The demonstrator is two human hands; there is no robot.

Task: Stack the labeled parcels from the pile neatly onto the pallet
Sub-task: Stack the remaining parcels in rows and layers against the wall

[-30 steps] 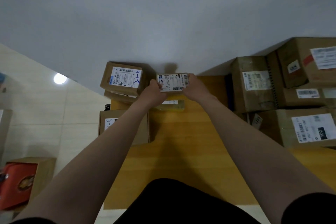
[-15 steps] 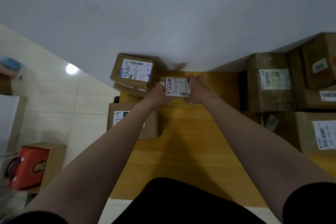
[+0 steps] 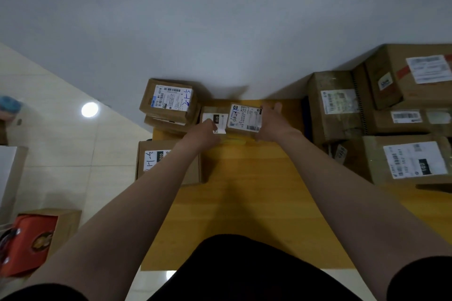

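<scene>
A small brown parcel with a white label (image 3: pixel 244 118) lies at the far edge of the yellow wooden pallet (image 3: pixel 244 190), partly on a flat parcel marked "010" (image 3: pixel 212 117). My right hand (image 3: pixel 270 122) lies along the small parcel's right side with its fingers straight. At the flat parcel's near edge my left hand (image 3: pixel 205 133) has bent fingers, just left of the small parcel. Whether it grips anything is hidden. A two-box stack (image 3: pixel 171 102) and a box marked "1-1-4" (image 3: pixel 168 164) stand on the pallet's left side.
A pile of labeled cardboard boxes fills the right side, among them a tall box (image 3: pixel 337 105), a box marked "102" (image 3: pixel 411 161) and a large box (image 3: pixel 415 73) behind. An orange box (image 3: pixel 31 239) sits on the tiled floor at the left. A grey wall (image 3: pixel 220 19) rises just behind the pallet.
The small parcel has come down from the air onto the far edge of the pallet. My left hand has slid off it to the left, and my right hand's fingers have straightened.
</scene>
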